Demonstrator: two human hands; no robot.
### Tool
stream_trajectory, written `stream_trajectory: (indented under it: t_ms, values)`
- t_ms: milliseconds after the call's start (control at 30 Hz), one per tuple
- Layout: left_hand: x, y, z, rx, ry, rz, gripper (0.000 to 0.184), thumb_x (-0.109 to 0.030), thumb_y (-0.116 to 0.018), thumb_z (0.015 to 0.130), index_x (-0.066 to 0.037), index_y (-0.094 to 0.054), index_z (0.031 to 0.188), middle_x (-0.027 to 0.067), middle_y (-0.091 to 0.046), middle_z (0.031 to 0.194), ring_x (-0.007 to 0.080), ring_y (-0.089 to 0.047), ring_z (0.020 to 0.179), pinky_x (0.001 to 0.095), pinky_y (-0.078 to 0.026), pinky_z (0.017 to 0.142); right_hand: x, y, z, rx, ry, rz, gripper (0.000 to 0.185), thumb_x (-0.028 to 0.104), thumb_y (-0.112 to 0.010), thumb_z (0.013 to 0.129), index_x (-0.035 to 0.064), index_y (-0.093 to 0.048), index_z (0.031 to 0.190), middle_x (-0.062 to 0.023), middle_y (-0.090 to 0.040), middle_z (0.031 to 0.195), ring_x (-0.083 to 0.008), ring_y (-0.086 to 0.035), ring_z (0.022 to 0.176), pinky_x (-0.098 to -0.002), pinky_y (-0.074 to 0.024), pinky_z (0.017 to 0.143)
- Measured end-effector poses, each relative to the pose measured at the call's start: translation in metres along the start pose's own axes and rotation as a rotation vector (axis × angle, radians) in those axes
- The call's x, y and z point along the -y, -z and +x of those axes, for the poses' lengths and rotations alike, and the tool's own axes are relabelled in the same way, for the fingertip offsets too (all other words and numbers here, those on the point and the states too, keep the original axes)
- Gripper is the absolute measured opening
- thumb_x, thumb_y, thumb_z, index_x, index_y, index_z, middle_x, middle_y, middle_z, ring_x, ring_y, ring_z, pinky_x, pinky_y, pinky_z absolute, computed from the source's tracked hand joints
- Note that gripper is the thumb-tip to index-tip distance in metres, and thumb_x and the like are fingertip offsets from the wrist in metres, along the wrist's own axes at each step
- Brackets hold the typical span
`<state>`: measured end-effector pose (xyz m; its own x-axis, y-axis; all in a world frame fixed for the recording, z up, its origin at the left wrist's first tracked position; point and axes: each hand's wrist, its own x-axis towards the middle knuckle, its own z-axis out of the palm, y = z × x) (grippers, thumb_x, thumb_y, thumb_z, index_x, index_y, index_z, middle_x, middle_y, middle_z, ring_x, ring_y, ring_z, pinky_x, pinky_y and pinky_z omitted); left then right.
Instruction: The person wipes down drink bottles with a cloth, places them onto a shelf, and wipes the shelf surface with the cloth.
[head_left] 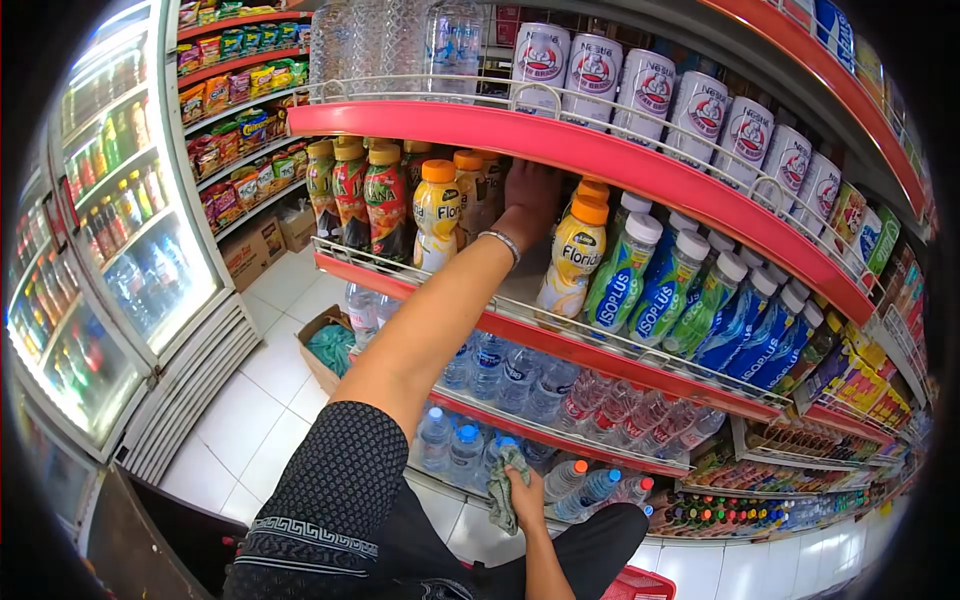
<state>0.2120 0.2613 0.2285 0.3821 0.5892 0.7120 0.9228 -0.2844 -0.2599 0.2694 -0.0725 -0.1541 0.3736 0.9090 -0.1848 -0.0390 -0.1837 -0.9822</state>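
Observation:
My left hand (530,190) reaches deep into the middle shelf, under the red shelf edge (430,122); its fingers are in shadow at the back, and what they touch is hidden. To its left stand bottles with orange caps, one a yellow-and-white Florida bottle (437,215). On its right is another Florida bottle (575,255), beside green and blue Isoplus bottles (622,270). Lower down, my right hand (525,492) is closed on a crumpled grey-green cloth (503,490), near blue-capped water bottles (466,452) on the bottom shelf.
White Nestle cans (540,62) line the shelf above. At the left are a lit drinks fridge (140,200) and snack racks (240,90). A cardboard box (318,365) with green plastic sits on the tiled floor (265,390). Part of a red basket (640,583) shows at the bottom.

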Motion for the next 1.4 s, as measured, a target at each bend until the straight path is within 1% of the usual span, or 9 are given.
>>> stream_trajectory:
  t_ms: [300, 467, 600, 800, 900, 967, 1100, 1167, 1400]
  values:
    - [0.014, -0.010, -0.004, -0.030, -0.011, 0.048, 0.065, -0.041, -0.051, 0.091, -0.010, -0.039, 0.146, 0.0113, -0.043, 0.149, 0.0259, -0.033, 0.142, 0.0502, -0.016, 0.115, -0.002, -0.004, -0.001, -0.017, 0.087, -0.058, 0.030, 0.021, -0.066, 0.090, -0.0035, -0.068, 0.107, -0.0073, -0.069, 0.091, -0.0147, -0.063, 0.077, -0.0294, -0.0501, 0.071]
    - [0.013, -0.004, -0.010, -0.017, 0.018, 0.089, 0.052, -0.024, -0.046, 0.095, -0.014, -0.040, 0.146, 0.0085, -0.050, 0.145, 0.0232, -0.032, 0.143, 0.0472, -0.009, 0.118, -0.002, -0.003, -0.001, 0.006, 0.077, -0.032, 0.031, 0.022, -0.067, 0.091, -0.0036, -0.067, 0.109, -0.0076, -0.069, 0.093, -0.0147, -0.063, 0.080, -0.0289, -0.0498, 0.072]
    - [0.007, -0.002, -0.003, 0.107, 0.019, 0.134, 0.052, -0.024, -0.046, 0.095, -0.014, -0.040, 0.146, 0.0065, -0.051, 0.144, 0.0215, -0.033, 0.143, 0.0452, -0.009, 0.118, -0.008, 0.000, 0.002, -0.002, 0.084, -0.022, 0.032, 0.023, -0.067, 0.091, -0.0035, -0.067, 0.109, -0.0076, -0.069, 0.093, -0.0148, -0.063, 0.080, -0.0292, -0.0498, 0.072]
    - [0.006, -0.001, 0.003, 0.185, -0.009, 0.188, 0.057, -0.034, -0.049, 0.093, -0.010, -0.043, 0.145, 0.0086, -0.047, 0.147, 0.0211, -0.037, 0.140, 0.0440, -0.020, 0.113, 0.010, -0.002, -0.005, 0.010, 0.092, -0.081, 0.032, 0.022, -0.067, 0.090, -0.0037, -0.067, 0.108, -0.0079, -0.069, 0.095, -0.0153, -0.063, 0.082, -0.0301, -0.0492, 0.074]
    - [0.009, -0.013, 0.004, 0.057, -0.011, 0.170, 0.057, -0.035, -0.048, 0.094, -0.011, -0.043, 0.145, 0.0088, -0.047, 0.147, 0.0216, -0.037, 0.140, 0.0443, -0.021, 0.113, 0.014, -0.004, -0.006, 0.004, 0.111, -0.123, 0.032, 0.022, -0.067, 0.090, -0.0040, -0.068, 0.108, -0.0083, -0.069, 0.095, -0.0154, -0.062, 0.083, -0.0305, -0.0489, 0.075]
    - [0.008, -0.008, 0.003, 0.100, -0.007, 0.193, 0.058, -0.038, -0.047, 0.094, -0.011, -0.043, 0.145, 0.0090, -0.045, 0.149, 0.0220, -0.037, 0.140, 0.0445, -0.020, 0.113, 0.006, -0.005, -0.004, -0.031, 0.090, -0.054, 0.035, 0.028, -0.068, 0.087, -0.0044, -0.068, 0.099, -0.0166, -0.070, 0.089, -0.0246, -0.065, 0.084, -0.0349, -0.0475, 0.081]
    - [0.008, -0.002, -0.001, 0.066, 0.025, 0.072, 0.057, -0.027, -0.053, 0.092, -0.012, -0.042, 0.145, 0.0061, -0.046, 0.149, 0.0205, -0.031, 0.144, 0.0422, -0.010, 0.118, 0.000, -0.004, 0.000, -0.028, 0.100, -0.067, 0.035, 0.028, -0.068, 0.086, -0.0040, -0.068, 0.099, -0.0166, -0.070, 0.089, -0.0254, -0.065, 0.084, -0.0352, -0.0475, 0.081]
    - [0.007, 0.012, -0.002, 0.155, 0.024, 0.100, 0.058, -0.027, -0.053, 0.092, -0.012, -0.041, 0.146, 0.0060, -0.043, 0.151, 0.0210, -0.029, 0.145, 0.0424, -0.010, 0.119, -0.001, -0.002, 0.000, 0.012, 0.100, -0.120, 0.032, 0.022, -0.067, 0.090, -0.0038, -0.067, 0.109, -0.0081, -0.069, 0.095, -0.0154, -0.062, 0.082, -0.0302, -0.0491, 0.075]
    - [0.008, 0.009, -0.001, 0.118, 0.019, 0.054, 0.055, -0.025, -0.052, 0.092, -0.012, -0.043, 0.145, 0.0060, -0.046, 0.149, 0.0224, -0.034, 0.143, 0.0433, -0.015, 0.117, 0.003, -0.004, -0.002, 0.017, 0.090, -0.088, 0.031, 0.022, -0.067, 0.091, -0.0032, -0.067, 0.109, -0.0072, -0.069, 0.094, -0.0152, -0.062, 0.081, -0.0301, -0.0492, 0.073]
